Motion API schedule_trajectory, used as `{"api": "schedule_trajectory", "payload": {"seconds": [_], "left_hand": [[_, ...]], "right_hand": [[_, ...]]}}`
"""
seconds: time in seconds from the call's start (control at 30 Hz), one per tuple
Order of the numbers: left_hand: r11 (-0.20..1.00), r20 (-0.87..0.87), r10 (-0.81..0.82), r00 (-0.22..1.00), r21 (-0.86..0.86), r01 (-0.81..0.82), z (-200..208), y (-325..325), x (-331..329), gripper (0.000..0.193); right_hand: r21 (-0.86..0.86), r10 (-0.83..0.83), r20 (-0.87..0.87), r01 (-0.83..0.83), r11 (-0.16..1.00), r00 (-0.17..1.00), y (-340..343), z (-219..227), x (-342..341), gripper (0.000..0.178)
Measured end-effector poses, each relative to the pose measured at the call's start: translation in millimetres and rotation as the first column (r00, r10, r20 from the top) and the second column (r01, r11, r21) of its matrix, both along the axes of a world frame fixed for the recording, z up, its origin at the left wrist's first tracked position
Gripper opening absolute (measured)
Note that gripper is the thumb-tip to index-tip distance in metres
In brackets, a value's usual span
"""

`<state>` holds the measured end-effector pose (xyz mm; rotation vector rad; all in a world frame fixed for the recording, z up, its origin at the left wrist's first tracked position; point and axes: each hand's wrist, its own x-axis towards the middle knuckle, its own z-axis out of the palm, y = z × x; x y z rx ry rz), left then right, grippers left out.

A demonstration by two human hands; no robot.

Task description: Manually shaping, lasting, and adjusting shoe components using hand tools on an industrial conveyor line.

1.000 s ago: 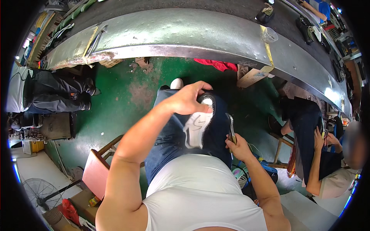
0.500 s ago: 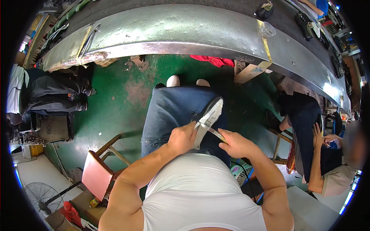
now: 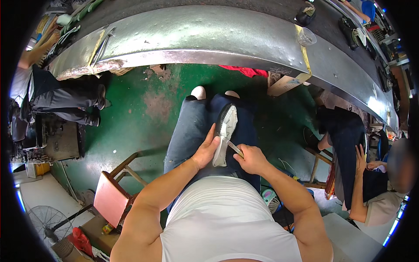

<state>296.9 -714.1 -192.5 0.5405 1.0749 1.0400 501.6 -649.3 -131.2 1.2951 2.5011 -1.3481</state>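
A black shoe [image 3: 228,124] rests over my thighs with its pale, rough underside up and its toe pointing away from me. My left hand [image 3: 207,150] holds it by the left side near the waist, the thumb lying against the underside. My right hand [image 3: 252,160] is closed round the handle of a short, flat tool that looks like a knife [image 3: 235,149]. The tool's tip touches or nearly touches the right edge of the underside at the shoe's middle. The grip end of the knife is hidden in my fist.
Ahead runs a long metal-edged bench [image 3: 183,37] carrying dark shoes [image 3: 305,15] and a clear plastic cup [image 3: 306,37]. A pink-seated stool [image 3: 110,198] and a fan [image 3: 50,222] stand at left. People sit at both sides, one at right with dark trousers [image 3: 342,144].
The shoe has turned more upright and shifted slightly left. My left hand has opened along its side, and my right hand with the knife has moved left. The person at left now reaches toward the bench.
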Motion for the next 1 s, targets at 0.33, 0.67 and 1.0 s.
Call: {"api": "schedule_trajectory", "payload": {"seconds": [0.33,0.67,1.0], "left_hand": [[0.988,-0.467,0.091,0.879,0.155,-0.02,-20,3,13,0.065],[0.927,-0.842,-0.021,0.54,0.185,0.326,3,17,-3,0.059],[0.899,-0.92,-0.105,0.377,0.074,0.431,7,12,3,0.062]], "right_hand": [[0.124,0.197,0.143,-0.215,0.969,0.97,39,4,3,0.022],[-0.869,-0.353,-0.097,0.094,0.486,0.93,38,-15,16,0.028],[-0.116,-0.116,-0.053,0.109,0.987,0.992,62,-12,-14,0.046]]}}
